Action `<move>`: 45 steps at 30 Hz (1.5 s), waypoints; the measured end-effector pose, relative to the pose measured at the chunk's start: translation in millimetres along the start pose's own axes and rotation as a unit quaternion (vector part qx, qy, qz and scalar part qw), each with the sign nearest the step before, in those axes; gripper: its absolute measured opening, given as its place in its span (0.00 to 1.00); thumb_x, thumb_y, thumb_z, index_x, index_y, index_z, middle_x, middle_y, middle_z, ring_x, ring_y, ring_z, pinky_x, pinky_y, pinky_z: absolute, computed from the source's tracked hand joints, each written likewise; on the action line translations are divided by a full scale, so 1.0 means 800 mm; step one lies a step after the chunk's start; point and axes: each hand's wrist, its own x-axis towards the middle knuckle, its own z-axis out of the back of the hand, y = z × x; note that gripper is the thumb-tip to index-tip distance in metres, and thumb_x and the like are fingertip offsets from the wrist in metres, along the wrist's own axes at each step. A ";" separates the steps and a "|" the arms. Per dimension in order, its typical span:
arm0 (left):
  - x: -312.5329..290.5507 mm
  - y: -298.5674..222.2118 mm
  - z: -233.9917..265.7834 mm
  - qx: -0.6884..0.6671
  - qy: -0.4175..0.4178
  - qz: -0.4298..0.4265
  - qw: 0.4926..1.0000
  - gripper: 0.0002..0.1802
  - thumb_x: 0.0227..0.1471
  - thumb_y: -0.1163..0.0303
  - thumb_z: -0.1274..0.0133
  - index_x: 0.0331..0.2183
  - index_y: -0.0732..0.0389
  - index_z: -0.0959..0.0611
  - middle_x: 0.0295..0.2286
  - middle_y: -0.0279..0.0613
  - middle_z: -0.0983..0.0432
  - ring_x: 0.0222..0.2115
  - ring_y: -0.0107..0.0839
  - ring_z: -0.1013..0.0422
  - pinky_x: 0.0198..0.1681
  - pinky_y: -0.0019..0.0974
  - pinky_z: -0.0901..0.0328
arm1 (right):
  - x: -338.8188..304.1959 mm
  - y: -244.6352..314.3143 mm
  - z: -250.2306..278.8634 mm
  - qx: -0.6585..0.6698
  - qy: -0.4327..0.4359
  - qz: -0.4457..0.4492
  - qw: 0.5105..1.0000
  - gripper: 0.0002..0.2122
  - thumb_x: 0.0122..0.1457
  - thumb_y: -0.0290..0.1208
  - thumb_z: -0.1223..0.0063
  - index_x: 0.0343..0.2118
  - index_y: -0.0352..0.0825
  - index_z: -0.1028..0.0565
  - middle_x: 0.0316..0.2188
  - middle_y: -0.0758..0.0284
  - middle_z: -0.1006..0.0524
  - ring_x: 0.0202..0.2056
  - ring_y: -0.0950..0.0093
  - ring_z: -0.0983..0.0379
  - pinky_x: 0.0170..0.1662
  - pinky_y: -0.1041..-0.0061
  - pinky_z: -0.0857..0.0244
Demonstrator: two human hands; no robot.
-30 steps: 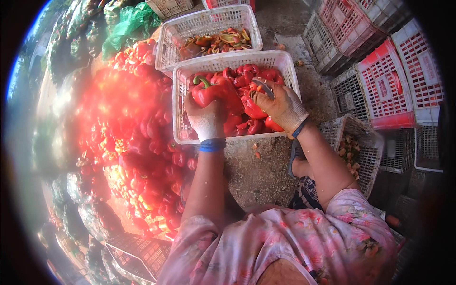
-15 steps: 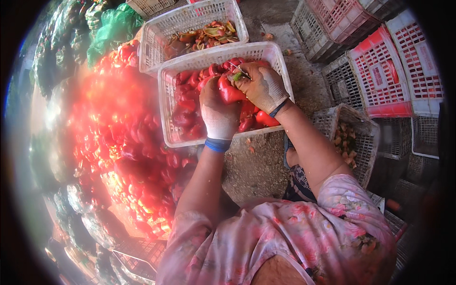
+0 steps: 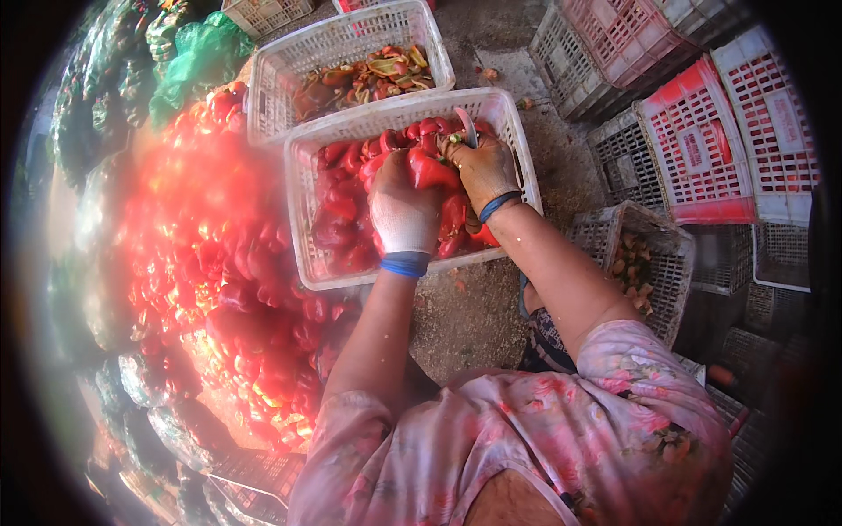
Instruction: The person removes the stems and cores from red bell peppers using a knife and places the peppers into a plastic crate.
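My left hand (image 3: 405, 202), in a stained white glove with a blue band at the wrist, is closed round a red bell pepper (image 3: 431, 172). My right hand (image 3: 488, 168), gloved the same way, grips a small curved knife (image 3: 468, 128); its blade points up and away from me. The right fingers touch the pepper's stem end, where a bit of green (image 3: 455, 138) shows. Both hands are above a white plastic crate (image 3: 303, 230) holding many red peppers (image 3: 344, 203). My fingers hide the knife's handle.
Behind stands another white crate (image 3: 263, 105) with pepper scraps (image 3: 386, 70). A large heap of red peppers (image 3: 219, 263) spreads at left, beside a green net (image 3: 206, 48). Stacked crates (image 3: 697, 140) stand at right, near a crate of scraps (image 3: 671, 289).
The knife blade has swung up, away from the pepper's stem end. My right hand has turned slightly, its fingers still by the pepper. The left hand keeps its hold.
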 end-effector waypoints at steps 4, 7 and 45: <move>-0.005 0.021 0.004 0.180 -0.050 -0.075 0.979 0.18 0.43 0.69 0.41 0.39 0.62 0.21 0.31 0.51 0.23 0.33 0.51 0.27 0.37 0.45 0.32 | 0.006 0.106 0.021 0.060 0.102 -0.292 0.949 0.10 0.59 0.34 0.48 0.42 0.40 0.21 0.37 0.64 0.20 0.38 0.68 0.24 0.43 0.68 0.32; 0.000 0.013 -0.002 0.123 -0.047 -0.045 0.990 0.19 0.40 0.73 0.43 0.40 0.62 0.21 0.32 0.53 0.22 0.35 0.53 0.27 0.37 0.47 0.32 | 0.003 0.077 0.009 0.018 0.003 -0.128 0.992 0.07 0.55 0.32 0.39 0.30 0.33 0.21 0.26 0.65 0.20 0.30 0.78 0.25 0.34 0.72 0.32; 0.015 0.010 0.050 -0.408 0.186 0.261 0.855 0.25 0.46 0.71 0.41 0.47 0.66 0.27 0.27 0.38 0.23 0.21 0.24 0.27 0.23 0.28 0.33 | 0.019 0.094 0.023 -0.078 0.103 0.225 0.966 0.09 0.47 0.26 0.37 0.34 0.36 0.22 0.30 0.62 0.22 0.35 0.64 0.23 0.39 0.70 0.30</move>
